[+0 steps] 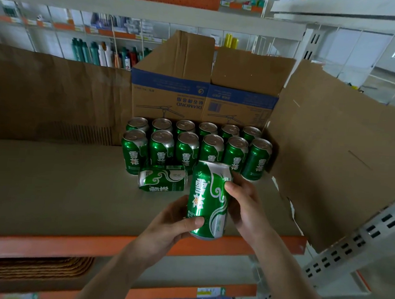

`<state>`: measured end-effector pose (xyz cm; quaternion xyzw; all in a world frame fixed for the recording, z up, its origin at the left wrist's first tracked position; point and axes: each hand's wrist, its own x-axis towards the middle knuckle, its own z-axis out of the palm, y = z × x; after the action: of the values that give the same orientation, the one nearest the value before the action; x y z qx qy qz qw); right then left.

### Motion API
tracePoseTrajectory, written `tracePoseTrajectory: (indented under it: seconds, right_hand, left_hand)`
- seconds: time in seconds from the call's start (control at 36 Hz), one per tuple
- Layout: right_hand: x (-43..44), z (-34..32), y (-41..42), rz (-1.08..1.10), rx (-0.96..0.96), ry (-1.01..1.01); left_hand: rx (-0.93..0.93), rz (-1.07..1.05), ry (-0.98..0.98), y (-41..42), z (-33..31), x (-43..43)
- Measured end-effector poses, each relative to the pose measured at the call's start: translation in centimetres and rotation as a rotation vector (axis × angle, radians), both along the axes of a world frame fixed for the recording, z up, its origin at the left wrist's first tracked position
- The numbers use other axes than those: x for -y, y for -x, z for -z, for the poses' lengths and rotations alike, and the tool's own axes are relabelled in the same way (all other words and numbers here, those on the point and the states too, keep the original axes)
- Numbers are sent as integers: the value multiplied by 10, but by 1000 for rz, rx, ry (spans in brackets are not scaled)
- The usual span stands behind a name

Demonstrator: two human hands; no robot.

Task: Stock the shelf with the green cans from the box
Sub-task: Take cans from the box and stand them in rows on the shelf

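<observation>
Green can [208,199] held near upright over the shelf [62,187] edge, at 6 o'clock from the standing rows [187,148]. Left hand [176,219] clasps its base, right hand [244,203] its shoulder; probably stiff, slick: grip mid-wall.

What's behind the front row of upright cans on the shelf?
A second row of six cans, only their tops showing; behind them stands an opened cardboard box. The box's inside is hidden.

box [169,94] reads "diamond"; can [208,201] "雪花"
</observation>
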<state>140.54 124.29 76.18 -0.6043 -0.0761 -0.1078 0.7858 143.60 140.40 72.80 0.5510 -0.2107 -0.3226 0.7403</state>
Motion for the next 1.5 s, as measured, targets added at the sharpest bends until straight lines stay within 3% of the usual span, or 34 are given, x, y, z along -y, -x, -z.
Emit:
tracePoseTrajectory:
  seconds: [0.17,0.31,0.64,0.86,1.08,1.5]
  right_hand:
    - [7,3,-1,176,-2,220]
    - [4,8,3,201,-18,377]
    - [0,9,4,261,-38,444]
    - [10,4,4,217,-38,358]
    - [15,1,8,226,-20,397]
    - [26,13,22,520,-89,620]
  left_hand:
    - [43,-152,-49,3,5,7]
    - [98,-227,-101,-3,7,9]
    - [117,-213,-95,-1,13,13]
    - [151,-114,-128,-8,12,9]
    - [165,-173,-96,-8,15,21]
    - [201,-100,-59,-16,24,58]
